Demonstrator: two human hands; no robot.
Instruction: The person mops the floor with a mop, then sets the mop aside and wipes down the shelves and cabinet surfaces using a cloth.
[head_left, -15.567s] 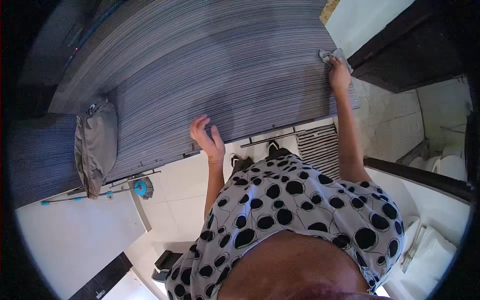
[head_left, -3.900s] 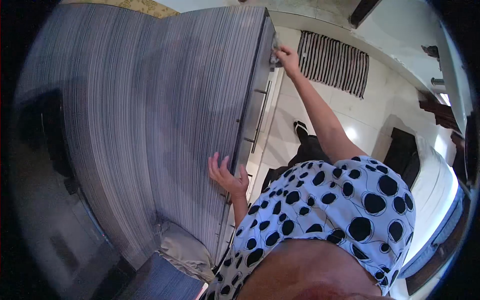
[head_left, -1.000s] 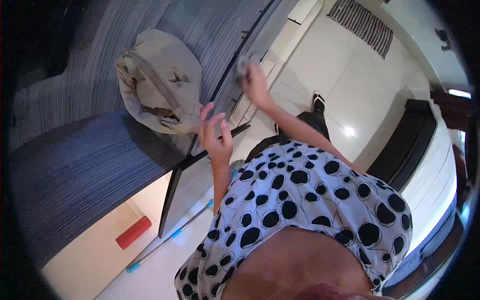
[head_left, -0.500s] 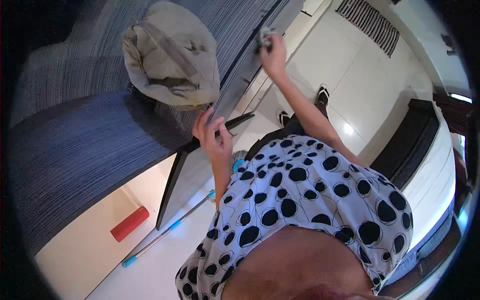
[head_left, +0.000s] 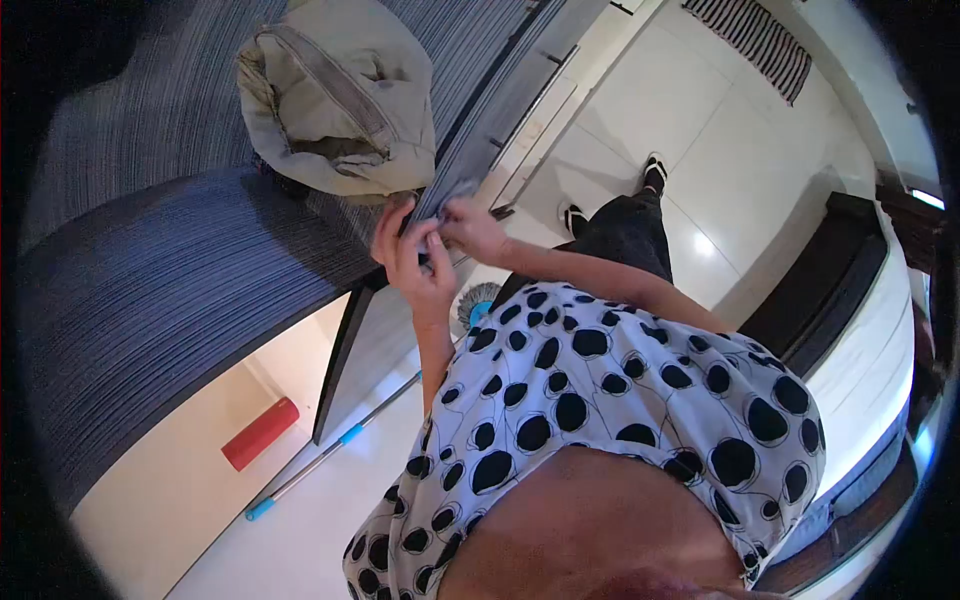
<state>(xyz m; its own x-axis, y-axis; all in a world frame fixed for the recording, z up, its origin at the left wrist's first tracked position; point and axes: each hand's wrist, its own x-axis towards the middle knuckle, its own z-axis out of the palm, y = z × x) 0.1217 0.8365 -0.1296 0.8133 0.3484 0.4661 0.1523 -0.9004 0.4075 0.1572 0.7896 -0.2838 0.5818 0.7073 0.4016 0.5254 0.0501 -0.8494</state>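
My right hand (head_left: 478,232) is closed around a small crumpled grey cloth (head_left: 462,190), blurred by motion, at the edge of the dark striped countertop (head_left: 160,270). Just left of it is my left hand (head_left: 418,268), its fingers bent but apart, close to the cloth. Whether the left fingertips touch the cloth, I cannot tell. Directly beyond the left hand, a khaki fabric bag (head_left: 345,100) rests on the countertop, with a strap-like band across it.
Below the counter a cabinet door (head_left: 375,350) stands open, with a red cylinder (head_left: 260,433) inside. A mop with a blue-and-silver handle (head_left: 330,450) leans near my left side. A striped mat (head_left: 755,45) lies on the tiled floor; a dark bench-like piece (head_left: 820,285) is at right.
My right hand has come back from the far end of the counter edge toward my left hand, bringing the cloth. The left hand has shifted only slightly.
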